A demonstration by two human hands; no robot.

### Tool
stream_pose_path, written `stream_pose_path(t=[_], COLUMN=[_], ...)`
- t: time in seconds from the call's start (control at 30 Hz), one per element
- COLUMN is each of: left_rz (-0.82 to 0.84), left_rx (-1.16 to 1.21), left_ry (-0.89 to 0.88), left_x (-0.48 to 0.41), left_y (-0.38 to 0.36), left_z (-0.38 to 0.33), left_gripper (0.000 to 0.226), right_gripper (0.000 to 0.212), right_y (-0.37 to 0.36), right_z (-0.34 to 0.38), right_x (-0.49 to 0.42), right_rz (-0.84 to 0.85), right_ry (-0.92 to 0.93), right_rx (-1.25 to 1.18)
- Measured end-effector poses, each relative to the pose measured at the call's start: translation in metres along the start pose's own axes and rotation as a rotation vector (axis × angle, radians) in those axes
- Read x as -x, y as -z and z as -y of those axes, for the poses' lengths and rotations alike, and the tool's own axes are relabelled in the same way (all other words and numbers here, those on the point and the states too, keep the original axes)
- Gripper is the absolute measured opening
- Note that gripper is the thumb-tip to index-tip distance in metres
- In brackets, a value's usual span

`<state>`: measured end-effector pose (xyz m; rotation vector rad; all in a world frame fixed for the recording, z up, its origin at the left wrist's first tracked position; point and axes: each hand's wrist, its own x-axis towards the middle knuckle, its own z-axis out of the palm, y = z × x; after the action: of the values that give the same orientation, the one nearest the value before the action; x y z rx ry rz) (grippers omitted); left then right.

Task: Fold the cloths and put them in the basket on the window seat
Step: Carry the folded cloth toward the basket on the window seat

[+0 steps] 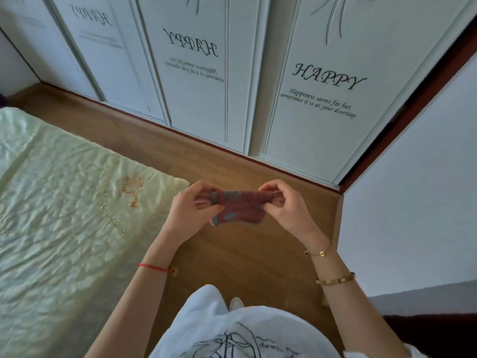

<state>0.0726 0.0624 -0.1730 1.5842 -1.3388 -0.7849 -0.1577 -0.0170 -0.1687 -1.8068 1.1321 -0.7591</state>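
cloth [240, 206]: small dark red piece with grey-blue patches and a grey-blue edge, held up in the air in front of the person, above the wooden floor and just right of the bed corner; pulled sideways between both hands, its lower part hanging in a short loose flap
left hand [192, 210]: fingers curled, thumb and fingertips pinching the left end of the cloth
right hand [284, 205]: fingers curled, thumb and forefinger pinching the right end of the cloth, at about the same height as the other hand
left wrist: a thin red string [152, 267] tied round it
right wrist: a fine gold chain [321, 253] with a small round charm, and further up the forearm a gold bangle [335, 280]
bed [64, 202]: left of the hands, under a wrinkled pale yellow-green quilted spread with gold embroidery near the corner
floor [232, 164]: brown wood boards between the bed and the wardrobe
wardrobe doors [322, 138]: white panels along the far side; three carry the word "happy" in dark script with smaller lines below, and on two of them the lettering reads mirrored
wall [413, 202]: plain and pale on the right, meeting the wardrobe at a dark red frame
white shirt [232, 332]: at the bottom of the view, with a dark line drawing on it
shoe [236, 303]: white tip showing on the floor just beyond the shirt's hem
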Motion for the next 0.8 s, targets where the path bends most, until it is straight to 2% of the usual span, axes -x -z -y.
stream_pose_path(t=[0.3,0.57,0.8], left_rz=[-0.097,-0.228,-0.260], left_rx=[0.014,0.043,0.004], left_ry=[0.047,0.119,0.137], left_x=[-0.193,-0.388,-0.526], left_y=[0.034,0.109,0.172], left_z=[0.047,0.081,0.109], left_gripper=[0.034,0.035,0.029], right_gripper=[0.029,0.030,0.033], right_y=[-0.021,-0.063,-0.105], right_z=[-0.019,0.007,0.023], right_x=[-0.219,-0.448,-0.613], right_rz=[0.079,0.147,0.191], right_ry=[0.030,0.049,0.043], right_rx=[-0.020,-0.046,-0.104])
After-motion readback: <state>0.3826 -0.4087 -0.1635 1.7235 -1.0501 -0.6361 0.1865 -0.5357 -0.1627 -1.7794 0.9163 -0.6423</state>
